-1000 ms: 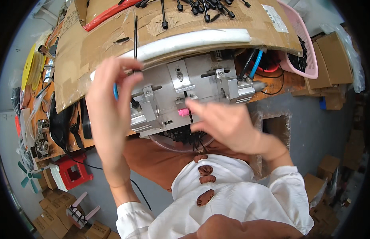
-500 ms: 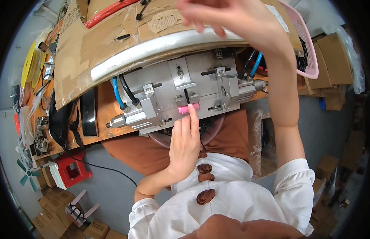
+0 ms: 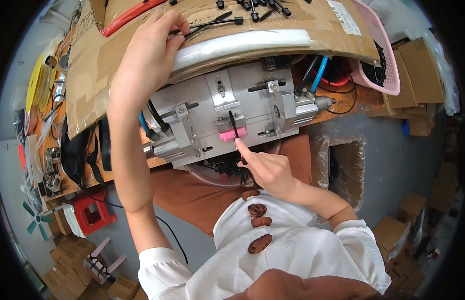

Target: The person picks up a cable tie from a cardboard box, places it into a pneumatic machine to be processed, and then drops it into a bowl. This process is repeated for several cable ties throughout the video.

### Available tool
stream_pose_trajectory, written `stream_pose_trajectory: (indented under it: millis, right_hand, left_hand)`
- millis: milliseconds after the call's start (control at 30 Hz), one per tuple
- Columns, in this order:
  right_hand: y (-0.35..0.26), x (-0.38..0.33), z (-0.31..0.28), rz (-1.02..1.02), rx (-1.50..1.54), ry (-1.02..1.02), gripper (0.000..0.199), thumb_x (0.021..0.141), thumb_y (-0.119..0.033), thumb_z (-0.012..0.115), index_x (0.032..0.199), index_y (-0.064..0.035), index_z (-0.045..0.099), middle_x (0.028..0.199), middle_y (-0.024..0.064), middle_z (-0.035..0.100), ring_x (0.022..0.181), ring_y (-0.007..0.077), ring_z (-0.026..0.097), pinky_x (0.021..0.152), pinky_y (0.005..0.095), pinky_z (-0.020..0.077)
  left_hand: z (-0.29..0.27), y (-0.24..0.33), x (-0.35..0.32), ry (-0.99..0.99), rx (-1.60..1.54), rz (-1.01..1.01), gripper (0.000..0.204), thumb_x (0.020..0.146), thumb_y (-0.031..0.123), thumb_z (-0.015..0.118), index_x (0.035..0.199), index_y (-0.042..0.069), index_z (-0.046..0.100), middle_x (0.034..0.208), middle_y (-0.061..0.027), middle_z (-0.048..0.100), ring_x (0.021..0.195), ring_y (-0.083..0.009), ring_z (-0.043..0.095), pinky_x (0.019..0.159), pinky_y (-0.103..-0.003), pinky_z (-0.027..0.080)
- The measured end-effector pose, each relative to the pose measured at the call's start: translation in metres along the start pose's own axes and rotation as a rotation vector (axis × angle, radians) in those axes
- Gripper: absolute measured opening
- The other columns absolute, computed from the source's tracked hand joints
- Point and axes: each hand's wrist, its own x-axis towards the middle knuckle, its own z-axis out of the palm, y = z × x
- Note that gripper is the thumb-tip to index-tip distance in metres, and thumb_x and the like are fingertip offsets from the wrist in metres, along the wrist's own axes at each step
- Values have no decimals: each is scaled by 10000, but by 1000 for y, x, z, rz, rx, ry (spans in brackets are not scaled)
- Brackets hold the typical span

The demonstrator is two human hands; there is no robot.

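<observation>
At the upper left, my left hand (image 3: 151, 47) is over the cardboard, thumb and fingers closed on a thin black rod (image 3: 212, 23) among others there. My right hand (image 3: 266, 169) is in front of the metal fixture (image 3: 257, 112), its index finger stretched out and the other fingers curled. That fingertip touches the near end of a black rod (image 3: 233, 122), which lies across a pink block (image 3: 226, 135) at the fixture's middle. Whether the curled fingers hold anything is hidden.
A cardboard sheet (image 3: 92, 90) with a white padded roll (image 3: 247, 42) overhangs the fixture. Several black capped parts (image 3: 254, 15) lie on it. Blue tubes (image 3: 320, 75) run to the cylinders. A pink basket (image 3: 392, 75) stands right; a bowl of black pieces (image 3: 212, 181) sits below.
My left hand has left the pink block for the black rods at the upper left. My right hand has come down from above the cardboard to the rod on the pink block.
</observation>
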Motion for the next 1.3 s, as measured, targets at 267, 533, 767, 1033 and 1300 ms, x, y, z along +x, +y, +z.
stream_pose_trajectory:
  millis: [267, 533, 767, 1033, 1300]
  right_hand:
    - [1, 9, 3, 21, -25, -13, 638, 758, -25, 672, 1358, 19, 457, 681, 40, 581, 554, 142, 570, 479, 289, 444]
    - [-2, 46, -49, -84, -141, 26, 537, 736, -43, 725, 1252, -14, 581, 687, 44, 572, 560, 188, 570, 480, 301, 444]
    - [56, 197, -81, -299, -536, 125, 261, 819, -37, 661, 1065, 39, 620, 856, 109, 602, 669, 167, 552, 553, 262, 451]
    - [31, 194, -123, 68, -58, -36, 117, 851, -56, 579, 939, 13, 617, 729, 87, 597, 683, 209, 587, 649, 324, 477]
    - [31, 139, -132, 131, 804, 241, 233, 878, -53, 638, 1088, 42, 599, 865, 98, 604, 658, 100, 512, 528, 208, 402]
  left_hand:
    - [-25, 13, -13, -163, -163, -99, 129, 853, -21, 563, 975, 11, 589, 828, -22, 554, 744, -122, 476, 722, -246, 422]
    - [-19, 9, -18, -61, -197, -92, 140, 836, -38, 566, 968, -7, 601, 898, -17, 567, 754, -109, 498, 741, -234, 431]
    - [-22, 26, -28, -13, -122, -98, 170, 812, -39, 592, 971, 15, 622, 919, -62, 580, 773, -151, 539, 729, -254, 440]
    - [14, 81, -111, 317, 150, -153, 522, 727, -142, 534, 1216, 30, 602, 982, -135, 596, 905, -280, 552, 817, -380, 444]
    - [99, 138, -167, 124, 147, -198, 596, 759, 17, 676, 1316, -66, 483, 933, -90, 541, 822, -228, 508, 735, -300, 433]
